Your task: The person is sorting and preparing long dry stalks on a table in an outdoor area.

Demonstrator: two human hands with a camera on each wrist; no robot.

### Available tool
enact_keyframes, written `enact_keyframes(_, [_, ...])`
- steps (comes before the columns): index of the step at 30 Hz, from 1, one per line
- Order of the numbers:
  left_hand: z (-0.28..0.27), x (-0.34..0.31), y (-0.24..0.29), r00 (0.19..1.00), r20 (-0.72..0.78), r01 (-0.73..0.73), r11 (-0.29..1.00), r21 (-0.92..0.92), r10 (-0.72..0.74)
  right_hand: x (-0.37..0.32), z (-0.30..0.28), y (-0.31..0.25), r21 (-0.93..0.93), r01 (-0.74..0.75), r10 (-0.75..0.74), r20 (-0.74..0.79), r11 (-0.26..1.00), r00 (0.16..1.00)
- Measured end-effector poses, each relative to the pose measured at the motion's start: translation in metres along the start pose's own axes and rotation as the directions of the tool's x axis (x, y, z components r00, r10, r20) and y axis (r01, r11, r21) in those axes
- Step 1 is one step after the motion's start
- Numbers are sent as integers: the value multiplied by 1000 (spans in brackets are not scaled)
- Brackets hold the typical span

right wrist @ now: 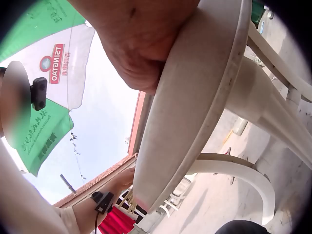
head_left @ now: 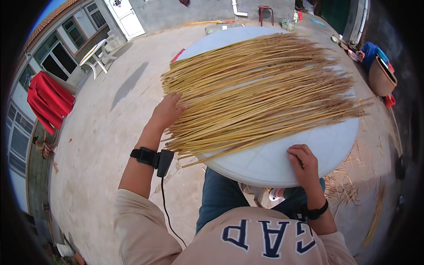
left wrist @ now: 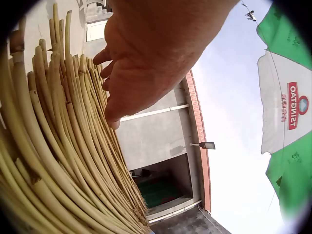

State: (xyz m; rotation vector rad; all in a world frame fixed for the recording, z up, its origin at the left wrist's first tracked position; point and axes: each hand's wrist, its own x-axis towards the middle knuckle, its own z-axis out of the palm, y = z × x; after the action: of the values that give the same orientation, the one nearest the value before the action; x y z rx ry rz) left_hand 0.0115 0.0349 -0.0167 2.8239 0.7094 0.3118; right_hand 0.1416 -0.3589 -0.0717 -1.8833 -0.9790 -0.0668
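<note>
A wide layer of long yellow stalks [head_left: 247, 92] with feathery brown tips lies across the round white table [head_left: 260, 163]. Their cut ends point left, the tips right. My left hand [head_left: 168, 111] is at the cut ends, fingertips on the stalks in the head view. From the left wrist, its fingers [left wrist: 103, 57] show beside the stalks [left wrist: 73, 122], loosely extended. At the table's near right edge rests my right hand [head_left: 304, 164], fingers loosely curled with nothing visible in them. The right wrist view shows that hand [right wrist: 141, 58] against the table edge [right wrist: 195, 92].
Broken stalk bits [head_left: 346, 187] litter the concrete to the right of the table. A brown tub [head_left: 382, 77] stands at the right wall. Red clothing [head_left: 51, 99] hangs at left, and a white chair [head_left: 97, 55] stands farther back. A green and white umbrella [left wrist: 285, 97] hangs overhead.
</note>
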Motion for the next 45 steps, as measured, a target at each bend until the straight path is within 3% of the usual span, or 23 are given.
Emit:
enact_keyframes(3, [29, 9, -6, 998, 49, -33, 999, -11, 34, -1, -5, -1, 5, -32, 32, 14, 999, 999])
enact_keyframes(5, [41, 8, 0, 955, 133, -276, 960, 55, 267, 0, -5, 1, 8, -32, 32, 6, 999, 999])
enact_keyframes(7, [41, 0, 6, 939, 103, -337, 939, 69, 329, 0, -4, 2, 18, 12, -12, 3, 1000, 1000])
enact_keyframes(9, [30, -11, 18, 937, 196, -254, 949, -186, 289, 0, -6, 3, 5, 4, -4, 10, 1000, 1000])
enact_keyframes(10, [26, -15, 20, 929, 112, -327, 924, -200, 353, 0, -6, 3, 3, 2, -2, 18, 1000, 1000])
enact_keyframes(14, [17, -1, 9, 956, 112, -236, 940, -247, 270, 3, -5, 1, 7, -21, 21, 25, 1000, 999])
enact_keyframes(16, [12, 7, 7, 991, -6, -128, 969, -210, 130, 2, -6, 2, 24, -28, 27, 23, 999, 999])
enact_keyframes(17, [16, 12, 3, 991, -3, -131, 969, -211, 133, 1, -6, 2, 23, -31, 30, 21, 999, 999])
enact_keyframes(19, [30, 24, -7, 983, -69, -175, 984, -39, 172, 1, -6, 3, 29, -31, 31, 13, 999, 999])
enact_keyframes(22, [42, 30, 3, 979, -72, -191, 982, 17, 191, 2, -6, 5, 23, 1, -1, 14, 1000, 1000])
enact_keyframes(25, [45, 34, 9, 993, -11, -117, 993, -11, 117, 1, -6, 4, 23, -12, 12, 21, 1000, 1000])
enact_keyframes(29, [51, 36, 7, 992, -43, -117, 993, 16, 117, 1, -6, 4, 27, -27, 27, 13, 999, 1000])
enact_keyframes(31, [58, 33, 4, 979, -194, -73, 995, -62, 59, 0, -9, 3, 32, -45, 44, 26, 998, 999])
enact_keyframes(35, [41, 24, 20, 982, -165, -111, 987, -114, 91, 1, -7, 4, 18, -8, 8, 17, 1000, 1000])
enact_keyframes(37, [50, 26, 8, 980, -59, -194, 977, -92, 189, 2, -7, 2, 10, -17, 17, 18, 1000, 1000])
enact_keyframes(40, [52, 25, 12, 982, -74, -177, 983, -42, 173, 2, -9, -3, 38, -84, 83, 37, 996, 996])
enact_keyframes(45, [55, 32, 12, 990, -75, -123, 991, -43, 120, 1, -9, 1, 35, -46, 45, 30, 998, 999])
